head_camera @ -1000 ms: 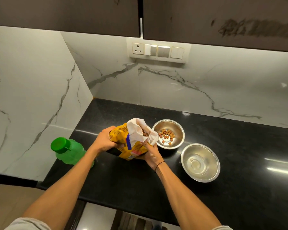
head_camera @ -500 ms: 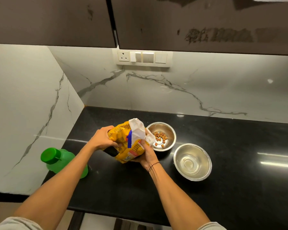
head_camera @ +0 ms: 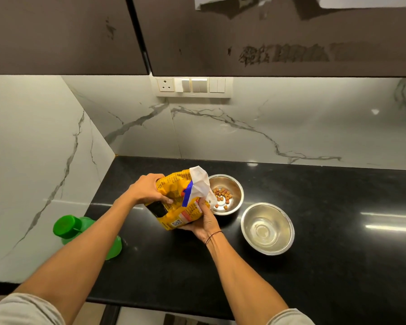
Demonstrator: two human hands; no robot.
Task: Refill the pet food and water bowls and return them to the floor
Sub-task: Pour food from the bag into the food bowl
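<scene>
A yellow pet food bag with a white open mouth is tilted toward a steel bowl on the black counter. That bowl holds several brown kibble pieces. My left hand grips the bag's upper left side. My right hand holds it from below and near the mouth. A second steel bowl, with what looks like clear water in it, stands to the right and nearer to me. A green capped bottle stands at the counter's left end.
The black counter ends at a marble wall on the left and a marble backsplash behind. A socket and switch plate sits on the backsplash. Dark upper cabinets hang overhead. The counter's front edge runs just below my forearms.
The bag's white mouth has folded over more and its tilt toward the kibble bowl has eased. My view has lifted, showing more of the cabinets. Both hands keep hold of the bag.
</scene>
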